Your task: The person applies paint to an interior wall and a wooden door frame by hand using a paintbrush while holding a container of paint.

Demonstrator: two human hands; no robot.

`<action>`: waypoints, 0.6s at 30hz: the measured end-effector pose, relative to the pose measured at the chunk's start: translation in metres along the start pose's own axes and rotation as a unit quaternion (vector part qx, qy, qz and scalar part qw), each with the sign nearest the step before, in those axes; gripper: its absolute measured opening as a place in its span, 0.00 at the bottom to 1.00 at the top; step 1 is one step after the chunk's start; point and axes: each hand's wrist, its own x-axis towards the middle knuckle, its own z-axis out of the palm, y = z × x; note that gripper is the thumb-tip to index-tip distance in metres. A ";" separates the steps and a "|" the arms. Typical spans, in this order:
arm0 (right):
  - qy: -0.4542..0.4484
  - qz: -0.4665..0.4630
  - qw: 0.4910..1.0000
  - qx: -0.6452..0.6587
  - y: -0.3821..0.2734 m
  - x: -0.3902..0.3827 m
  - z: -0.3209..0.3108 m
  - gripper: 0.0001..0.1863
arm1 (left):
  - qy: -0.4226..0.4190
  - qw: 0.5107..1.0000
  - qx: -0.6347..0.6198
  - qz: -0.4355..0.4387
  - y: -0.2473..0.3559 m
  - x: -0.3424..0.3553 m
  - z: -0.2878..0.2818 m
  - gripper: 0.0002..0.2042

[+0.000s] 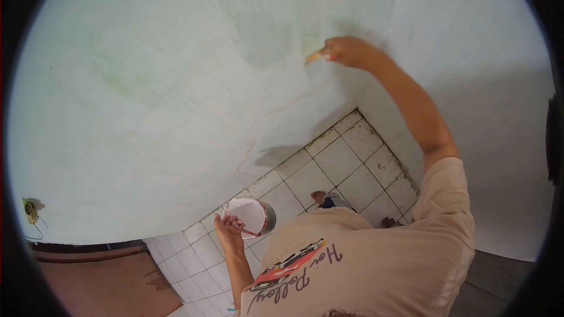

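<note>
Pale-handled brush (314,56) against the green wall — paint-filled white pail (251,216) low, upright.

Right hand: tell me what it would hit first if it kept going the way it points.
The right hand points its brush at the pale green wall; the brush tip looks already against it, so the wall comes first, though depth is unclear.

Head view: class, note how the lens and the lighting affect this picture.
Head view: the fisheye leaves a black rim and bends the wall base; light is soft and even, with a faint shadow on the wall above the tiled floor; the right hand with its brush looks slightly soft.
</note>
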 end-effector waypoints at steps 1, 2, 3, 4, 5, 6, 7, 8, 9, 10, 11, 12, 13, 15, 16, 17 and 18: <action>0.026 0.009 0.999 0.018 -0.004 -0.006 -0.025 0.14 | 0.001 1.000 -0.001 -0.003 0.000 0.000 0.000 0.23; 0.073 0.008 0.997 -0.010 -0.017 -0.012 -0.048 0.14 | -0.005 1.000 0.006 -0.003 0.001 -0.001 -0.001 0.24; 0.120 0.007 0.992 -0.041 -0.033 -0.023 -0.069 0.14 | -0.012 1.000 0.011 -0.003 0.001 -0.002 -0.001 0.24; 0.140 0.026 0.990 -0.016 -0.048 -0.034 -0.089 0.14 | -0.009 1.000 0.006 -0.005 0.000 -0.002 0.000 0.24; 0.157 0.041 0.987 0.011 -0.063 -0.043 -0.100 0.15 | -0.012 1.000 0.013 -0.003 0.001 -0.004 0.000 0.25; 0.152 0.032 0.988 0.012 -0.079 -0.053 -0.109 0.15 | -0.015 1.000 0.020 0.000 0.002 -0.008 0.000 0.26; 0.197 0.027 0.979 0.035 -0.096 -0.062 -0.115 0.14 | -0.025 0.999 0.020 0.000 0.003 -0.011 0.001 0.27; 0.242 0.015 0.968 0.065 -0.111 -0.068 -0.113 0.14 | -0.018 1.000 0.006 0.008 0.006 -0.021 0.004 0.27; 0.236 0.002 0.969 0.072 -0.125 -0.077 -0.106 0.14 | -0.014 1.000 -0.006 0.013 0.009 -0.024 0.011 0.28; 0.212 -0.026 0.971 0.105 -0.137 -0.085 -0.096 0.15 | -0.041 0.999 -0.002 0.011 0.009 -0.021 0.009 0.29; 0.187 -0.054 0.971 0.139 -0.152 -0.090 -0.084 0.15 | -0.067 0.998 0.004 0.009 0.010 -0.015 0.008 0.30; 0.178 -0.065 0.970 0.151 -0.168 -0.093 -0.067 0.15 | -0.097 0.995 0.030 0.008 0.017 -0.019 0.019 0.31; 0.120 -0.089 0.973 0.174 -0.186 -0.094 -0.044 0.15 | -0.126 0.990 0.056 0.008 0.026 -0.029 0.033 0.33; 0.061 -0.158 0.971 0.171 -0.226 -0.096 -0.002 0.14 | -0.134 0.987 0.092 0.010 0.040 -0.044 0.052 0.36; 0.060 -0.202 0.967 0.146 -0.248 -0.094 0.018 0.14 | -0.125 0.988 0.086 0.013 0.043 -0.049 0.053 0.36; 0.060 -0.235 0.955 0.169 -0.269 -0.091 0.038 0.13 | -0.153 0.983 0.096 0.022 0.046 -0.054 0.054 0.37; 0.060 -0.265 0.943 0.190 -0.289 -0.087 0.055 0.12 | -0.185 0.976 0.108 0.032 0.049 -0.058 0.055 0.38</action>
